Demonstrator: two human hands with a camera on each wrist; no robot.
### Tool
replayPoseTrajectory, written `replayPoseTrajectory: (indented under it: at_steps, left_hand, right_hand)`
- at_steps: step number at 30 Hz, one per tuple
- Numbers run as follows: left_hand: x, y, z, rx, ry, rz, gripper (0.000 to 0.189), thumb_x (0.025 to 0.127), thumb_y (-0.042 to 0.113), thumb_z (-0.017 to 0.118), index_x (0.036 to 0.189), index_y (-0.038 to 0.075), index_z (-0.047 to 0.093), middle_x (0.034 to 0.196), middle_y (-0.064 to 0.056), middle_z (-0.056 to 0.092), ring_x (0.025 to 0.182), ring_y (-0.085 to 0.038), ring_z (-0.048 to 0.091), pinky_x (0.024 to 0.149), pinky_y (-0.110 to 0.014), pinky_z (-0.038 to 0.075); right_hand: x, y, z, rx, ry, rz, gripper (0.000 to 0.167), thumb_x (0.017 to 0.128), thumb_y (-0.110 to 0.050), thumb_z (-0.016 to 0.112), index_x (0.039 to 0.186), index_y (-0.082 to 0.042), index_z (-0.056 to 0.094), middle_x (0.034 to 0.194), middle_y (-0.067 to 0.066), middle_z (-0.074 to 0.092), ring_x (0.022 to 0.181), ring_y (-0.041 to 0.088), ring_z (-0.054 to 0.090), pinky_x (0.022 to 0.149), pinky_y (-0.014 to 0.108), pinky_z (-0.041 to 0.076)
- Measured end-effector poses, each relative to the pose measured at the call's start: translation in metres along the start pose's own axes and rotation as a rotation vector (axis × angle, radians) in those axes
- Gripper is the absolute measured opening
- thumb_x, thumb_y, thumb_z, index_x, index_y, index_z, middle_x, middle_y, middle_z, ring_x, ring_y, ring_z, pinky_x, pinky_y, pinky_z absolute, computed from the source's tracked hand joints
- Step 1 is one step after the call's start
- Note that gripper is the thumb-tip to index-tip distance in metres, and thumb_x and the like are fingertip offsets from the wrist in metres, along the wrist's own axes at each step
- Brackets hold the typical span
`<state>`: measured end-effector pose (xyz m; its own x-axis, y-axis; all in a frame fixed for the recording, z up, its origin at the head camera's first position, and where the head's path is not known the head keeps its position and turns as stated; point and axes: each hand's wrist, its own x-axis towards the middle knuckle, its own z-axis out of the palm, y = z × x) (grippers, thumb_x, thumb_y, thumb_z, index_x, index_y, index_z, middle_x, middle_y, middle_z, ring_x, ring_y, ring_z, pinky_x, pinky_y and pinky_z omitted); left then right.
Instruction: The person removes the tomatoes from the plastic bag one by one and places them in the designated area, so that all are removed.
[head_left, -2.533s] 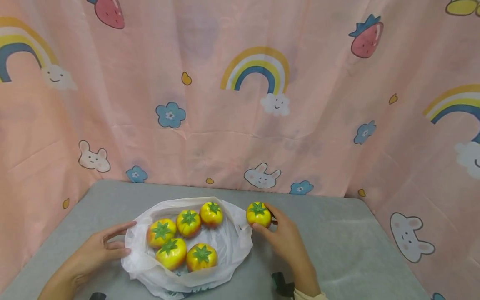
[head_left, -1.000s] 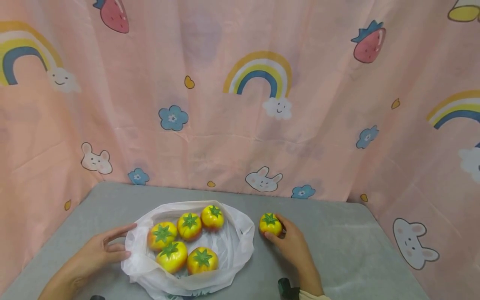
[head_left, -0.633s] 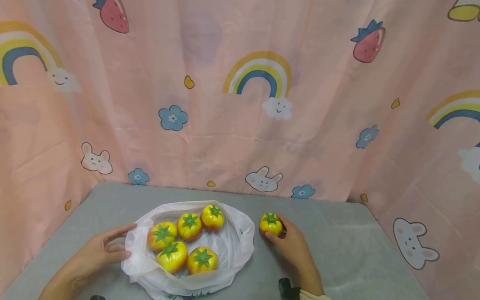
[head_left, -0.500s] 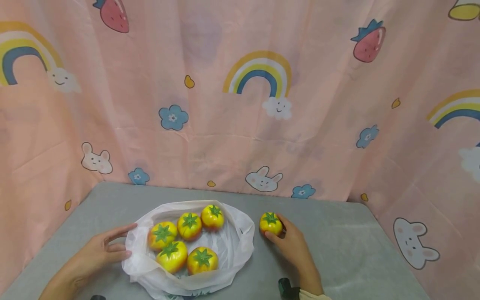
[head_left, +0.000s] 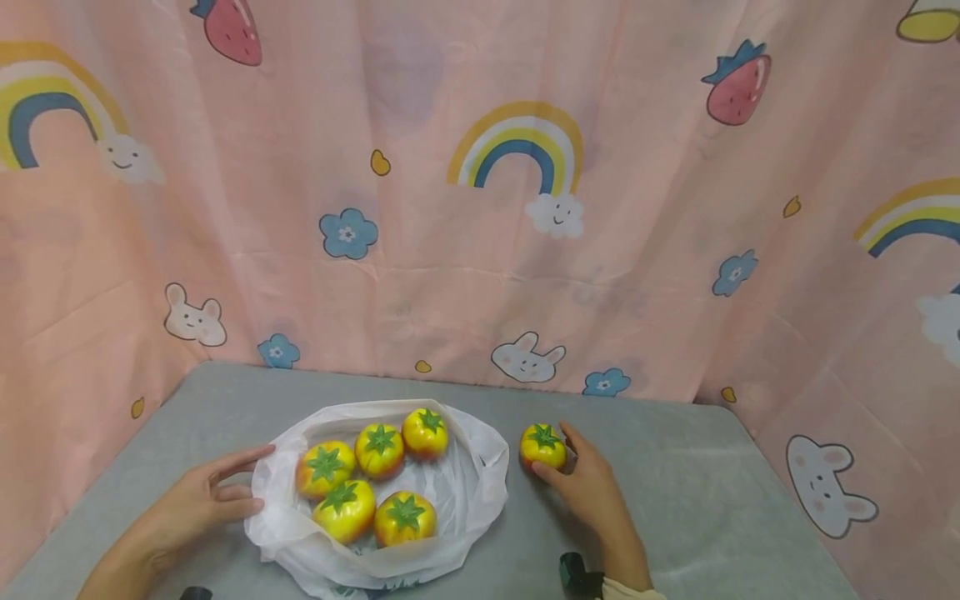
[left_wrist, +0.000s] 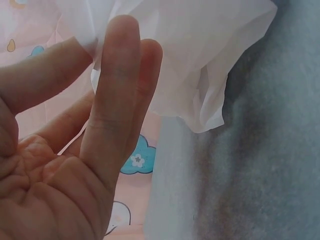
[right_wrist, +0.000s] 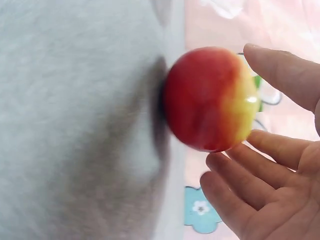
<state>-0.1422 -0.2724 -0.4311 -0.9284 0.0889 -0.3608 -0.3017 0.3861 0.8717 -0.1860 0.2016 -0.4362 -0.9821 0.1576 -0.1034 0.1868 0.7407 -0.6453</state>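
Note:
In the head view a white plastic bag [head_left: 480,467] lies with its mouth spread wide. Several glossy yellow-red tomatoes [head_left: 405,518] with green star-shaped tops sit inside it. My left hand [head_left: 187,504] is at the bag's left rim, its fingertips touching the plastic; the left wrist view shows extended fingers [left_wrist: 112,95] against the bag [left_wrist: 195,60]. Right of the bag, another tomato [head_left: 542,447] rests on the table. My right hand [head_left: 596,487] lies loosely about it, the index finger lifted off. In the right wrist view fingertips are close under the tomato [right_wrist: 207,100].
A grey cloth-covered table [head_left: 712,500] carries everything. Behind it and on both sides hangs a pink curtain [head_left: 420,308] printed with rainbows, rabbits and flowers. Dark wrist-worn devices [head_left: 573,573] show at the lower edge of the head view.
My right hand has carried its tomato rightward, away from the bag's rim, and down onto the table. Its fingers have just spread off the tomato. The left hand has stayed at the bag.

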Motion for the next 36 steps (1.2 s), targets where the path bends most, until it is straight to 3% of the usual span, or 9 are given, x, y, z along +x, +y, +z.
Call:
replayPoseTrajectory:
  at_steps: [5, 12, 16, 20, 29, 36]
  left_hand:
    - [-0.002, -0.001, -0.002, -0.005, -0.001, -0.001, 0.088, 0.086, 0.018, 0.078, 0.157, 0.008, 0.028, 0.154, -0.032, 0.030, 0.097, -0.019, 0.069, 0.091, -0.040, 0.059]
    - [-0.004, 0.000, -0.004, -0.026, -0.017, 0.014, 0.088, 0.086, 0.018, 0.077, 0.157, 0.007, 0.026, 0.155, -0.032, 0.028, 0.099, -0.019, 0.069, 0.091, -0.039, 0.059]
    - [-0.004, 0.000, -0.003, -0.005, -0.006, 0.012, 0.088, 0.085, 0.021, 0.078, 0.157, 0.009, 0.029, 0.156, -0.030, 0.031, 0.100, -0.018, 0.068, 0.091, -0.039, 0.059]
    - [-0.003, 0.001, -0.002, -0.004, -0.006, 0.023, 0.088, 0.084, 0.019, 0.079, 0.156, 0.009, 0.030, 0.155, -0.030, 0.032, 0.101, -0.019, 0.069, 0.090, -0.039, 0.059]
    - [-0.001, 0.002, 0.001, 0.003, 0.009, 0.005, 0.087, 0.083, 0.017, 0.079, 0.156, 0.010, 0.031, 0.154, -0.028, 0.034, 0.100, -0.019, 0.069, 0.091, -0.042, 0.058]
    - [0.000, 0.003, 0.002, 0.003, 0.029, -0.014, 0.088, 0.083, 0.017, 0.080, 0.156, 0.011, 0.031, 0.155, -0.029, 0.032, 0.099, -0.019, 0.069, 0.091, -0.043, 0.058]
  right_hand:
    - [-0.009, -0.011, -0.007, -0.019, 0.027, -0.049, 0.081, 0.088, -0.033, 0.076, 0.154, -0.011, 0.034, 0.157, 0.022, 0.037, 0.143, 0.045, 0.036, 0.113, 0.063, 0.032]
    - [-0.024, -0.037, -0.010, -0.010, 0.066, -0.209, 0.072, 0.085, -0.030, 0.078, 0.147, -0.010, 0.047, 0.152, 0.018, 0.047, 0.137, 0.041, 0.045, 0.111, 0.062, 0.039]
    - [-0.031, -0.049, -0.003, -0.028, 0.039, -0.246, 0.068, 0.084, -0.032, 0.079, 0.144, -0.016, 0.052, 0.149, 0.012, 0.052, 0.135, 0.037, 0.049, 0.109, 0.060, 0.042]
    - [-0.038, -0.059, 0.006, -0.013, -0.052, -0.274, 0.067, 0.083, -0.036, 0.080, 0.143, -0.020, 0.054, 0.147, 0.008, 0.055, 0.135, 0.034, 0.051, 0.107, 0.059, 0.044]
    - [-0.052, -0.080, 0.027, 0.025, -0.367, -0.335, 0.065, 0.084, -0.041, 0.078, 0.141, -0.022, 0.056, 0.147, 0.003, 0.055, 0.135, 0.032, 0.050, 0.107, 0.063, 0.041]
    - [-0.061, -0.092, 0.044, -0.007, -0.481, -0.356, 0.059, 0.080, -0.040, 0.081, 0.134, -0.030, 0.061, 0.142, -0.006, 0.059, 0.131, 0.024, 0.054, 0.108, 0.060, 0.043]
